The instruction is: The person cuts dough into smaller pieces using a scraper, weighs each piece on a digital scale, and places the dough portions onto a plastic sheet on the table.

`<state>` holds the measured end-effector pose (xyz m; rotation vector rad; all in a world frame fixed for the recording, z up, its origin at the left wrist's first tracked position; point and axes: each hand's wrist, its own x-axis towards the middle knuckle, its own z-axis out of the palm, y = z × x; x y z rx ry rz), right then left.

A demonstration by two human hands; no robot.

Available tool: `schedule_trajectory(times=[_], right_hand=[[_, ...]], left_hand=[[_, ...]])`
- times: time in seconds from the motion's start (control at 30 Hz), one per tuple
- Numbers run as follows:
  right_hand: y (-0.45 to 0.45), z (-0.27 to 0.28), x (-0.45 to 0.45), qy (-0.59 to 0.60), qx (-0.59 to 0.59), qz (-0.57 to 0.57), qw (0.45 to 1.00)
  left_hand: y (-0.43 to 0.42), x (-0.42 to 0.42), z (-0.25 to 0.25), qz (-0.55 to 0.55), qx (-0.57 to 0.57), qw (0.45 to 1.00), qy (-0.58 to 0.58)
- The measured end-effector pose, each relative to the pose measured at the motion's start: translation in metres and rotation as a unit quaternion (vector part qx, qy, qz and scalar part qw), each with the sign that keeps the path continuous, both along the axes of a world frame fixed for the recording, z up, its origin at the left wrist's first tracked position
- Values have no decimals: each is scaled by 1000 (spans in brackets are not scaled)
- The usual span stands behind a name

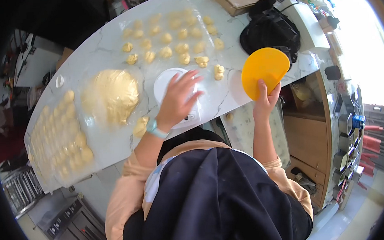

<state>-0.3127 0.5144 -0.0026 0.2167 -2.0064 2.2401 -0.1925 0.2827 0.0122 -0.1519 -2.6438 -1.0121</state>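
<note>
My left hand point(180, 99) is spread over a white kitchen scale point(162, 83), with its fingers apart and nothing in it. Whether the fingers touch the scale's plate I cannot tell. In my right hand point(267, 99) is a yellow dough scraper point(265, 68), raised at the table's front edge with the thumb on its face. Left of the scale lies a large mass of dough point(114, 93) under clear plastic. A small dough lump point(141, 127) sits near my left wrist. Beyond the scale, several dough pieces point(166, 52) lie in rows, many under a plastic sheet.
Rows of dough balls point(65, 139) under plastic fill the table's left end. A black cap point(270, 31) and a white box point(304, 27) stand at the right end. A wooden cabinet point(305, 135) is at my right. A pale plastic-covered surface point(255, 134) sits below the table edge.
</note>
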Motion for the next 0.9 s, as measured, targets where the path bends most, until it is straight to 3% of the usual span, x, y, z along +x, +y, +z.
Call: schedule_trajectory(times=[0.07,0.17,0.2,0.27,0.3,0.4,0.5,0.6,0.7,0.73,0.8,0.87,0.9], right_hand=[[-14,15,10,17,3,87,996],[-65,30,47,-23,40,279,959],[-81,29,54,37,172,366,914],[-124,46,77,-19,298,527,796],[-142,36,89,60,342,543,764],[-191,47,118,123,383,607,685],[-225,51,143,177,447,635,604],[-213,-14,177,265,394,586,657],[-192,-43,189,288,316,533,730],[-185,-49,191,286,294,514,754],[-180,-49,185,218,340,536,741],[-181,-31,176,143,380,554,727],[-177,-26,170,120,346,537,760]], left_hand=[[-21,69,-41,202,59,976,53],[-18,135,-53,425,30,894,141],[-19,149,-60,430,65,894,108],[-19,169,-70,428,142,891,45],[-21,175,-67,415,55,908,5],[-24,180,-75,414,191,890,12],[-22,191,-89,466,157,870,13],[-25,202,-82,445,142,882,53],[-28,212,-73,445,162,880,24],[-26,218,-76,432,222,874,22],[-25,220,-82,394,334,856,25],[-17,206,-51,398,484,774,92],[-15,201,-40,394,554,723,121]])
